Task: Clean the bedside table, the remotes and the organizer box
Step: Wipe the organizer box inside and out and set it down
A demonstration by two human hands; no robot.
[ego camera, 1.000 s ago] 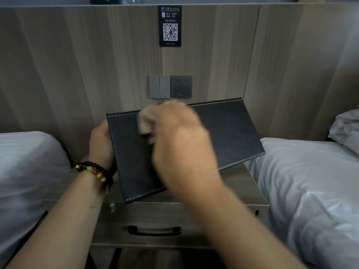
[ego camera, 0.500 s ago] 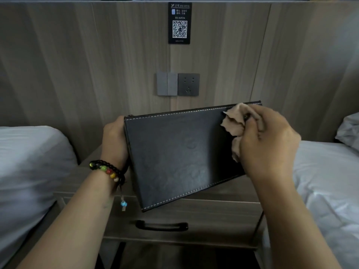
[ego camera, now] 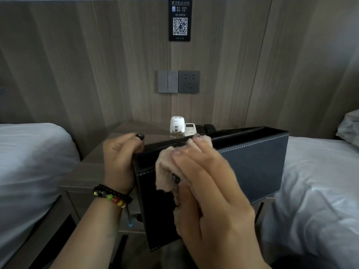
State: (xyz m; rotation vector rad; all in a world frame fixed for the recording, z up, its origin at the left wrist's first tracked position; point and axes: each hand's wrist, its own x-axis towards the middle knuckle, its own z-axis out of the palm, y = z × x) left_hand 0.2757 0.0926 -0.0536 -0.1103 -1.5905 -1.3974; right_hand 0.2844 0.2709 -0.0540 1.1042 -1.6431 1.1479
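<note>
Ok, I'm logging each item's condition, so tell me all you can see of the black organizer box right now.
The organizer box is a dark, leather-look rectangular case with pale stitching along its edges. It is lifted in front of the bedside table, tilted, rim toward the wall. The left hand grips its left corner; the right hand presses a beige cloth against its near face and rim. Its inside is not visible.
</note>
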